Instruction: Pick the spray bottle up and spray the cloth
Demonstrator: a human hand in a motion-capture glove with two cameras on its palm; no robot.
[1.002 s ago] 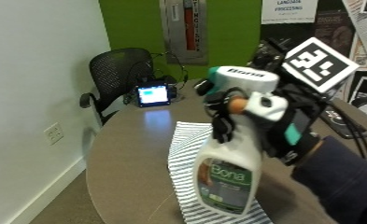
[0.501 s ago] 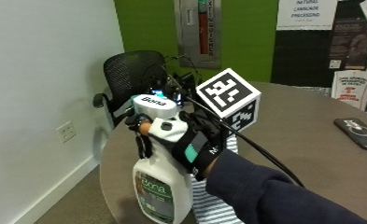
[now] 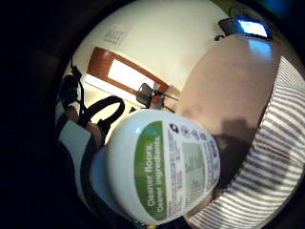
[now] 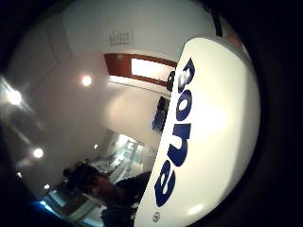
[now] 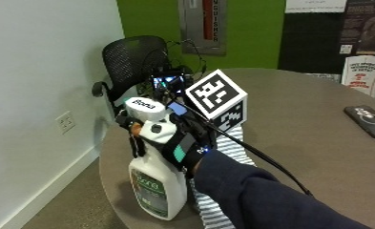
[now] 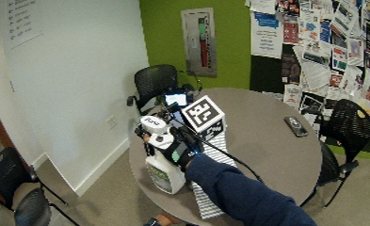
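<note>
Right hand's grip (image 5: 174, 143) holds the spray bottle (image 5: 156, 188) upright — only the little-finger view shows the striped cloth (image 3: 267, 157).

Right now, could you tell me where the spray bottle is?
In the outside view, the spray bottle is gripped at its neck by the gloved right hand, over the table's wall-side edge, beside the striped cloth.

**An office meeting room**

A round table (image 6: 278, 141) stands in the middle with black mesh chairs (image 6: 154, 84) around it. One wall is green, with a fire extinguisher cabinet (image 6: 201, 41) set in, and posters and notices (image 6: 335, 42) crowd a board beside it.
</note>
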